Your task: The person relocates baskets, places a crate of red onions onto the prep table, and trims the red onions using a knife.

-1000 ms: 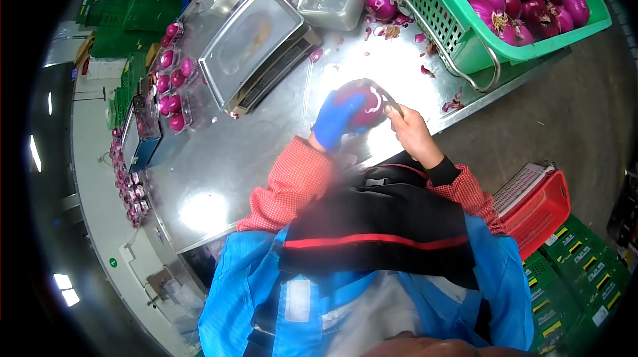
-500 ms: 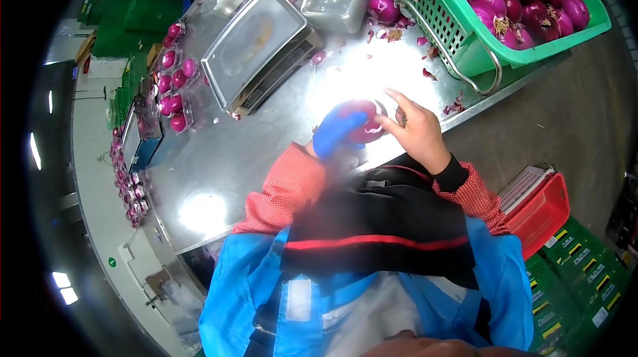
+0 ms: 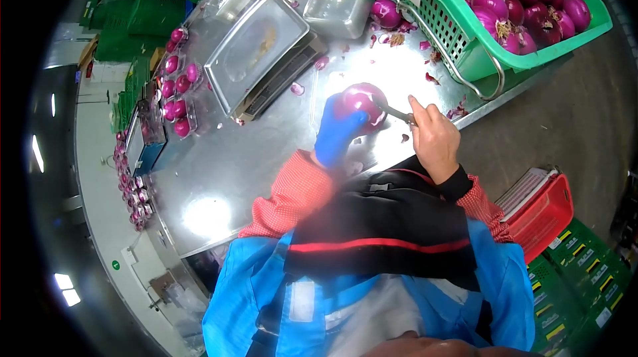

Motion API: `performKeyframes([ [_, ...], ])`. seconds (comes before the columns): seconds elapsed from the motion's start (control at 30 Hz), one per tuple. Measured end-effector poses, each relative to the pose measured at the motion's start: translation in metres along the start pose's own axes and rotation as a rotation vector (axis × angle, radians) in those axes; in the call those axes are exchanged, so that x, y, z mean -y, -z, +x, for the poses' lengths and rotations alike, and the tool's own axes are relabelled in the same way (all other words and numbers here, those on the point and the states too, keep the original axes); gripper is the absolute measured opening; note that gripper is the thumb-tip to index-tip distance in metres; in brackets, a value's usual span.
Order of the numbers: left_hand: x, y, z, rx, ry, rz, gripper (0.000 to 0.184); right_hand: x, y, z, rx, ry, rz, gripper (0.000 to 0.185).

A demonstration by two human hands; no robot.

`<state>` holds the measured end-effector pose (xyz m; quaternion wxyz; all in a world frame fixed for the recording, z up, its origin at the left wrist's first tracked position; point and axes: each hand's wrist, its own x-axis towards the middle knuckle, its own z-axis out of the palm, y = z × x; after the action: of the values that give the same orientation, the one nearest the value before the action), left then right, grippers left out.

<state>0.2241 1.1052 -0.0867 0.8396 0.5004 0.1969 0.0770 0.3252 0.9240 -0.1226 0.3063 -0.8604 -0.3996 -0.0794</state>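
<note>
In my blue-gloved left hand [image 3: 337, 134] I hold a red onion [image 3: 362, 106] over the metal table, fingers wrapped around its near left side. My bare right hand [image 3: 435, 136] is closed on the handle of a small knife [image 3: 393, 112], its index finger stretched out. The dark blade reaches left to the onion's right side and appears to touch it. Loose bits of onion skin [image 3: 405, 138] lie on the table around both hands.
A green basket [image 3: 465, 31] full of red onions stands at the back right, with one onion [image 3: 385, 13] beside it. A scale [image 3: 259, 51], clear plastic tubs [image 3: 340, 1] and packed onions [image 3: 176, 110] occupy the table. A red basket [image 3: 548, 217] sits lower right.
My right hand has moved slightly right and down, away from the onion, and the knife blade now shows. The onion has turned in my left hand. A piece of skin has appeared beside the scale.
</note>
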Motion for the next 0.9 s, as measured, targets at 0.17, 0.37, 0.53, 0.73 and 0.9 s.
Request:
performKeyframes([
  [0.17, 0.008, -0.007, -0.008, -0.105, 0.004, 0.009, 0.062, -0.007, 0.0, 0.0, -0.035, -0.052, 0.094, 0.038],
  [0.37, 0.008, 0.001, -0.003, -0.151, 0.068, -0.048, 0.064, -0.003, 0.003, -0.006, -0.001, 0.098, 0.053, 0.049],
  [0.53, 0.003, -0.001, -0.004, -0.06, 0.024, -0.008, 0.065, -0.006, 0.001, -0.005, -0.03, 0.084, 0.007, 0.049],
  [0.73, 0.015, 0.0, -0.008, -0.116, -0.114, 0.22, 0.056, -0.001, -0.007, -0.01, 0.019, -0.11, 0.127, 0.042],
  [0.9, 0.037, 0.02, 0.002, -0.152, -0.061, 0.189, 0.053, 0.016, -0.022, -0.008, 0.241, -0.424, 0.504, 0.034],
])
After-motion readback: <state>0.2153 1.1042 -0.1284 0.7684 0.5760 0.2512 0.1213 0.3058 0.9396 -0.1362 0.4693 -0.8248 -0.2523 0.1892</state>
